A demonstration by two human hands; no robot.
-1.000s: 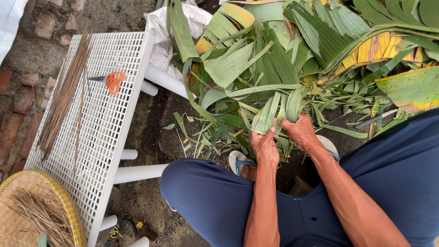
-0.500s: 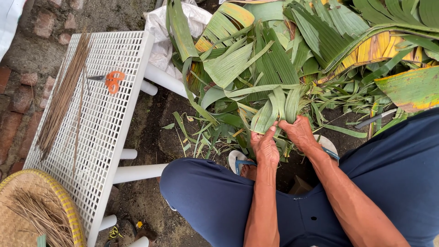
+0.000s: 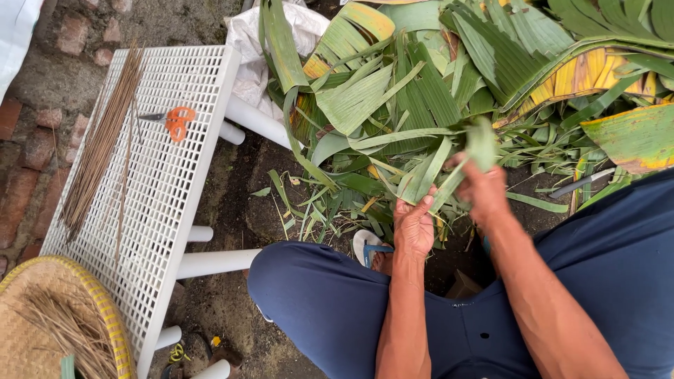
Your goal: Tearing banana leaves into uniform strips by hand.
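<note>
— So, any room around you?
— Bare dirt at nine o'clock, before the white rack (image 3: 175,203); leaf pile (image 3: 449,77) crowds twelve.
— And your fingers?
— Both curled tight: left hand (image 3: 414,226) and right hand (image 3: 484,191) pinch one green leaf strip (image 3: 449,168) between them.

This is an outdoor yard of a home, used as a rough handcraft spot. The ground is bare dark earth (image 3: 239,203) edged by worn red bricks (image 3: 28,175). A big heap of green and yellowing banana leaves (image 3: 449,84) lies straight on the soil, with torn leaf strips scattered around it. Beside it stands a white perforated plastic bench (image 3: 168,182) carrying a bundle of thin brown sticks (image 3: 98,147) and orange-handled scissors (image 3: 172,121). A round woven bamboo tray with a yellow rim (image 3: 105,316) holds dry fibres.
</note>
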